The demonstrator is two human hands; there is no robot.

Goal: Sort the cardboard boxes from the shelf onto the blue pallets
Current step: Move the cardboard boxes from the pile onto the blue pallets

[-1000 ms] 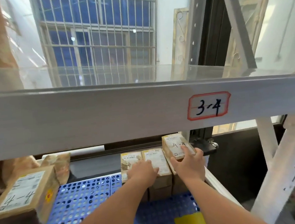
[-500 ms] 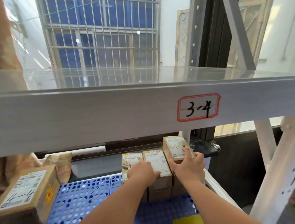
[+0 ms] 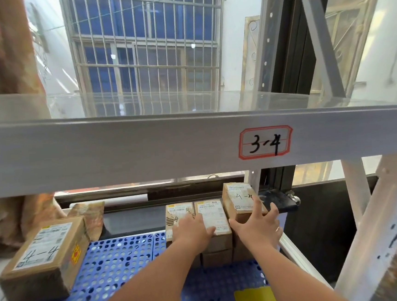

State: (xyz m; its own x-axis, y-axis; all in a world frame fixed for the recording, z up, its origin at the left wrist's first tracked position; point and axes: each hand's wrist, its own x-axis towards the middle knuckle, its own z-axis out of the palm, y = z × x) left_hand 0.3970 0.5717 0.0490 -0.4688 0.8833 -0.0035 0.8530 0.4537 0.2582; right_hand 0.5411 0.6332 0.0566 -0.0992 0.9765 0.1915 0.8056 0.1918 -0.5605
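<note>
Reaching under the shelf beam [image 3: 121,152], both hands are lying open on small boxes at the far right of the blue pallet [image 3: 111,266]. The left hand [image 3: 192,232] is pressing flat on the middle box [image 3: 211,215]; the right hand [image 3: 259,226], fingers spread, is touching the taller box [image 3: 239,198] just right of it. A bigger box [image 3: 43,257] is sitting well apart at the left. A barred window [image 3: 147,46] is filling the far wall.

bright daylight through the barred window [image 3: 145,47]; edges bent, slightly blurred.

Labelled cardboard boxes [image 3: 212,218] side by side on perforated blue pallet [image 3: 111,266]
</note>
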